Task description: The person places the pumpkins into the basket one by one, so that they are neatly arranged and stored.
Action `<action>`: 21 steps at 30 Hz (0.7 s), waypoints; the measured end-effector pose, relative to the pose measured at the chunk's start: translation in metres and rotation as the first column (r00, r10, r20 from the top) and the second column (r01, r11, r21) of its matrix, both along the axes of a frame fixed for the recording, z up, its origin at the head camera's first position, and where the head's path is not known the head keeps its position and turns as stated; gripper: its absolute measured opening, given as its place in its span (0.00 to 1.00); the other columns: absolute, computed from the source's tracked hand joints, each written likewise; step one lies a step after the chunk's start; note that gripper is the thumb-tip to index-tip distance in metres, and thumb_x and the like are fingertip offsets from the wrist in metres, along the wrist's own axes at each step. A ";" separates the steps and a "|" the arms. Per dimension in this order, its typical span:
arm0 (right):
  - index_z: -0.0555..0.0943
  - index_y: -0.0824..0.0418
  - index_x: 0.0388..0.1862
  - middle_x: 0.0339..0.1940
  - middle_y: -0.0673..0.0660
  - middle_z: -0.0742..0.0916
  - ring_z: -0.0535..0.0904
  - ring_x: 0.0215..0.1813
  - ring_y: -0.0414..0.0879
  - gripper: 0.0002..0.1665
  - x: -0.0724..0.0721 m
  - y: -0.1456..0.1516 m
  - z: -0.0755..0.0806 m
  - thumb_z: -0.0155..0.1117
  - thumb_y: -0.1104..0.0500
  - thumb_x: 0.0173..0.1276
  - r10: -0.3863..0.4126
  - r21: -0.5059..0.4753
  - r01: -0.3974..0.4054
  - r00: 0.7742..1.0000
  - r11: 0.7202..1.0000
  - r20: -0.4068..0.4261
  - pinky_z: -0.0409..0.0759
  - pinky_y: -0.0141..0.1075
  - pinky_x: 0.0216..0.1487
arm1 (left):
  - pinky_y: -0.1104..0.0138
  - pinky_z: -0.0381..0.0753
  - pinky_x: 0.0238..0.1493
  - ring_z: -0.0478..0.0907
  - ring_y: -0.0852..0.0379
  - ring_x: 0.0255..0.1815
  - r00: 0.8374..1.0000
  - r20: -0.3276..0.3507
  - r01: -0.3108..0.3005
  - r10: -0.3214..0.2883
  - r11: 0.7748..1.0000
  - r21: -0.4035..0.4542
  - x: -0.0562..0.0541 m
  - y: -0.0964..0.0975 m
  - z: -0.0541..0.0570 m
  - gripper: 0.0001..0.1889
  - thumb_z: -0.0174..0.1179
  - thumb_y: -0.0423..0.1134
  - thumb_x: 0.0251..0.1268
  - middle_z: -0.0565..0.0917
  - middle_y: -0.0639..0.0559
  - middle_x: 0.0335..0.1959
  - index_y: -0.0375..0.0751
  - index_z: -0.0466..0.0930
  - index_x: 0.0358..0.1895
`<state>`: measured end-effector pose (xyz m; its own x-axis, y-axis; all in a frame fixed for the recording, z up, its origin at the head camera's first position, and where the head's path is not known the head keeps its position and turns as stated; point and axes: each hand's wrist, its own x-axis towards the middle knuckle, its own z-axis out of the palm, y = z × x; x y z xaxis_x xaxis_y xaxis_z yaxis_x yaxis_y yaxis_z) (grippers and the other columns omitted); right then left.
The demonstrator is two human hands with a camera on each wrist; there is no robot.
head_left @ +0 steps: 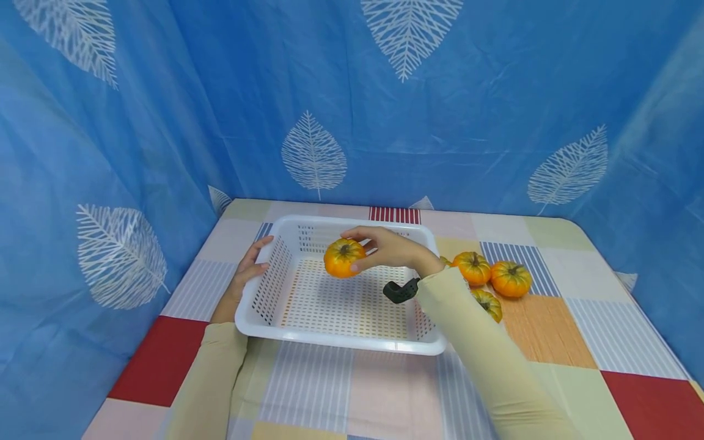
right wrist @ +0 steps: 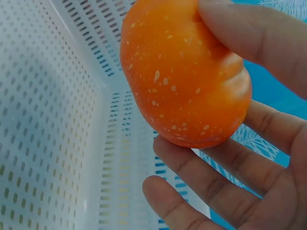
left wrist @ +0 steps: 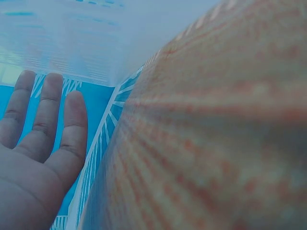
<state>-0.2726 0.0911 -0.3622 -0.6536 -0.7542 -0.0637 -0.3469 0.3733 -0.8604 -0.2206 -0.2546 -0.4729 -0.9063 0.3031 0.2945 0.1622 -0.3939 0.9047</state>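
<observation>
Grasping an orange pumpkin (head_left: 340,260) over the white perforated basket (head_left: 341,340), centre of frame — fingers of the right hand (head_left: 392,247); touching the basket's left side — the left hand (head_left: 242,278), fingers extended.

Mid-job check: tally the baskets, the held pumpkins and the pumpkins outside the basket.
White basket: 1
Held pumpkin, in the right hand: 1
Pumpkins outside the basket: 4 visible, some partly hidden
Total visible: 6
</observation>
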 end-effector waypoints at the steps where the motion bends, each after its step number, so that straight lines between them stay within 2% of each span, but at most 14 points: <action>1: 0.72 0.67 0.79 0.76 0.65 0.78 0.72 0.75 0.61 0.41 -0.001 -0.001 -0.001 0.75 0.62 0.70 -0.001 0.001 0.001 1.000 1.000 0.002 0.75 0.53 0.73 | 0.62 0.76 0.62 0.70 0.53 0.65 1.000 -0.002 0.007 -0.007 1.000 0.009 0.000 0.000 0.000 0.34 0.41 0.27 0.72 0.69 0.53 0.73 0.64 0.72 0.74; 6: 0.72 0.68 0.79 0.76 0.65 0.78 0.72 0.76 0.60 0.40 -0.005 -0.010 -0.004 0.75 0.62 0.71 0.008 -0.005 -0.008 1.000 1.000 -0.021 0.74 0.51 0.75 | 0.63 0.79 0.60 0.73 0.54 0.64 0.999 -0.045 0.019 -0.018 0.999 0.031 -0.001 0.000 0.000 0.34 0.39 0.25 0.72 0.71 0.52 0.72 0.61 0.72 0.75; 8: 0.72 0.68 0.79 0.77 0.65 0.78 0.72 0.76 0.60 0.40 -0.006 -0.014 -0.004 0.75 0.63 0.71 0.008 -0.014 -0.009 1.000 1.000 -0.023 0.73 0.51 0.75 | 0.63 0.80 0.59 0.73 0.53 0.63 0.999 -0.040 0.012 -0.011 1.000 0.028 0.000 0.000 0.000 0.34 0.39 0.26 0.72 0.71 0.51 0.72 0.61 0.72 0.75; 16: 0.71 0.68 0.79 0.77 0.65 0.77 0.72 0.76 0.60 0.41 -0.012 -0.026 -0.011 0.74 0.66 0.70 -0.008 -0.032 0.008 1.000 0.999 0.003 0.72 0.50 0.76 | 0.58 0.70 0.67 0.66 0.51 0.70 0.999 0.031 -0.043 0.045 0.998 -0.042 0.001 0.002 0.003 0.34 0.42 0.29 0.71 0.65 0.52 0.77 0.66 0.72 0.74; 21: 0.70 0.69 0.80 0.77 0.66 0.77 0.71 0.77 0.60 0.40 -0.013 -0.032 -0.015 0.73 0.66 0.71 -0.013 -0.043 0.014 1.000 0.999 0.028 0.73 0.49 0.76 | 0.59 0.73 0.65 0.68 0.52 0.68 0.999 0.028 -0.024 0.025 0.999 -0.026 0.001 0.001 0.002 0.34 0.41 0.28 0.72 0.67 0.52 0.75 0.65 0.71 0.75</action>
<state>-0.2851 0.0587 -0.3775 -0.6620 -0.7478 -0.0494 -0.3180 0.3400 -0.8850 -0.2197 -0.2537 -0.4707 -0.9215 0.2878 0.2609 0.1454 -0.3672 0.9187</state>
